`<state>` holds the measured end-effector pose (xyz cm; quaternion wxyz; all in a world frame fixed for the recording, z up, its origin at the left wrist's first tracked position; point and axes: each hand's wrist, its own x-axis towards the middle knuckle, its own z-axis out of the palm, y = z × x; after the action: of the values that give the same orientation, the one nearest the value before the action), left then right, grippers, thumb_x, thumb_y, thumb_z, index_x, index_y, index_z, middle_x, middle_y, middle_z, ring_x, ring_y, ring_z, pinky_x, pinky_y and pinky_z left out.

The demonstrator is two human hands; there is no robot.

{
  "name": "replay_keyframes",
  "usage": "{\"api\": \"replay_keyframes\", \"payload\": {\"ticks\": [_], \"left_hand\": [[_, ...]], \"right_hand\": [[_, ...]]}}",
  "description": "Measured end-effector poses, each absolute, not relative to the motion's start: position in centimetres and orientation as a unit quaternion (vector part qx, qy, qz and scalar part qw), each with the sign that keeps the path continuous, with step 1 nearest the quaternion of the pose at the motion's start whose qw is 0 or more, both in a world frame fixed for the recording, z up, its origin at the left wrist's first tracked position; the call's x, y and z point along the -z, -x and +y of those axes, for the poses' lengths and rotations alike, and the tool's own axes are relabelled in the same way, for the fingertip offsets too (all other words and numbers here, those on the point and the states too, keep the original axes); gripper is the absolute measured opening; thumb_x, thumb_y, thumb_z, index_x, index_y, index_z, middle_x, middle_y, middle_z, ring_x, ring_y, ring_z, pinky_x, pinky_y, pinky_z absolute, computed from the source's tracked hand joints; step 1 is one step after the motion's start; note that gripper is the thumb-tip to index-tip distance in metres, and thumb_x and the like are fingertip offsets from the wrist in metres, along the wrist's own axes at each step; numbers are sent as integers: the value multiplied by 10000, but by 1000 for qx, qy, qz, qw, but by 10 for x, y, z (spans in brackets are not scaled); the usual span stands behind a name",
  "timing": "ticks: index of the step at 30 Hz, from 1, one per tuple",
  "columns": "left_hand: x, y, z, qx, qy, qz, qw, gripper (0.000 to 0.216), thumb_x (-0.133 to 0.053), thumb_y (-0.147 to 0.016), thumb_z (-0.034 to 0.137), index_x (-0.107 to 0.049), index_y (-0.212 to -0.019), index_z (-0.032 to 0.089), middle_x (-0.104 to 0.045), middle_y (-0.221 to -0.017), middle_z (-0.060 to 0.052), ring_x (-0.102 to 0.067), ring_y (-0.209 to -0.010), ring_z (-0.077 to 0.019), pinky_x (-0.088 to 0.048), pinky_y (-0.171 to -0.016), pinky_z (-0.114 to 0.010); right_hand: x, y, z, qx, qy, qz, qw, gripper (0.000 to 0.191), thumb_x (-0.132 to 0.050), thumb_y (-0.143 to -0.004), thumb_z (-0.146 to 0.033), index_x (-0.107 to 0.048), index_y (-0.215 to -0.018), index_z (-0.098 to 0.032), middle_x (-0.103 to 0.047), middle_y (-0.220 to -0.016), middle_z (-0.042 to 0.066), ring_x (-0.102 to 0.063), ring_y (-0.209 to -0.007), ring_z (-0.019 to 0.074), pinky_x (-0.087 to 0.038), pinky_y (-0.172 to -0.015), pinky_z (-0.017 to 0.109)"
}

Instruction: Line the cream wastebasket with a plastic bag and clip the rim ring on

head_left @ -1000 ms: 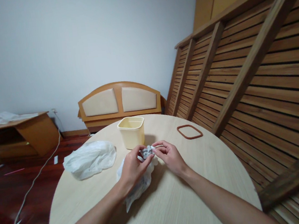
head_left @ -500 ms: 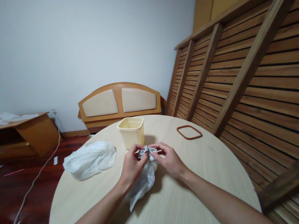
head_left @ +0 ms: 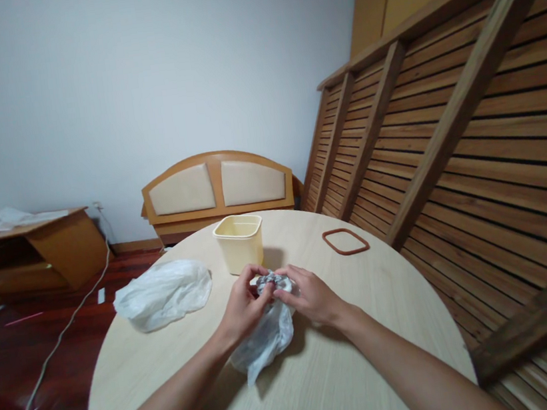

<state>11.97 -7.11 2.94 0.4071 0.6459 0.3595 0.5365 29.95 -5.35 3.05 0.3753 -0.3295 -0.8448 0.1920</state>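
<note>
Between my two hands is a crumpled, whitish plastic bag [head_left: 265,337], its upper part bunched up and its lower part hanging loose above the table. My left hand [head_left: 247,304] pinches the bunched part from the left with thumb and fingers. From the right, my right hand [head_left: 310,294] grips the same gathered part, the thumbs close together. Just beyond my hands stands a pale yellow square bin [head_left: 241,246], upright and with its top uncovered. Left of it lies another white plastic bag [head_left: 164,294], spread loosely.
A brown rounded-square ring [head_left: 345,241] lies at the right of the round table [head_left: 370,327]. Slatted wooden panels [head_left: 449,161] lean close along the right side. Behind the table is a headboard [head_left: 218,185]; a low cabinet [head_left: 58,250] and a cable [head_left: 63,333] are at left.
My fingers have closed in around the gathered top of the bag, which looks more bunched. Its hanging end has shifted slightly right. The bin, ring and other bag stay in place.
</note>
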Motion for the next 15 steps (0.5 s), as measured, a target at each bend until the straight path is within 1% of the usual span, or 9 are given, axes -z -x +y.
{"api": "replay_keyframes", "payload": {"ticks": [4,7,10,12,14,15], "left_hand": [[-31,-121,-72,-515,-662,361,407,236,-647,-834,359,-526,-929,180,-572,-854,20,-570,-591,-80,-474,-535,-201],[-31,-120,-73,-512,-674,375,379,224,-643,-839,351,-564,-944,169,-606,-897,-6,-595,-627,-91,-466,-538,-198],[-31,-119,-73,-512,-683,384,353,225,-646,-843,343,-597,-973,166,-643,-933,-34,-638,-705,-121,-473,-555,-201],[-30,-120,-72,-516,-684,383,346,218,-650,-843,337,-609,-976,169,-657,-942,-41,-657,-753,-140,-492,-585,-212],[-29,-120,-71,-528,-674,378,352,214,-658,-839,338,-609,-967,173,-664,-938,-40,-668,-773,-149,-512,-618,-226],[-28,-120,-71,-536,-666,375,360,217,-664,-835,342,-606,-960,174,-666,-938,-39,-672,-776,-152,-522,-632,-233]], "right_hand": [[-34,-303,-52,-114,352,-874,314,245,-563,-959,-419,-606,-1014,-185,-696,-1001,80,-635,-964,247,-455,-875,377],[-35,-303,-52,-63,367,-886,276,277,-516,-980,-444,-594,-951,-180,-700,-929,83,-636,-912,252,-444,-868,388],[-35,-304,-51,-37,374,-888,264,345,-487,-983,-497,-592,-902,-179,-698,-879,81,-644,-865,249,-440,-867,402],[-35,-304,-51,-39,377,-887,263,376,-506,-963,-535,-598,-878,-180,-696,-855,76,-648,-850,253,-443,-864,413],[-35,-304,-52,-59,378,-881,279,347,-584,-919,-526,-613,-929,-180,-703,-895,78,-652,-885,263,-449,-874,423],[-35,-304,-53,-80,375,-875,296,336,-635,-890,-493,-614,-1009,-180,-708,-968,86,-654,-934,267,-453,-890,424]]}}
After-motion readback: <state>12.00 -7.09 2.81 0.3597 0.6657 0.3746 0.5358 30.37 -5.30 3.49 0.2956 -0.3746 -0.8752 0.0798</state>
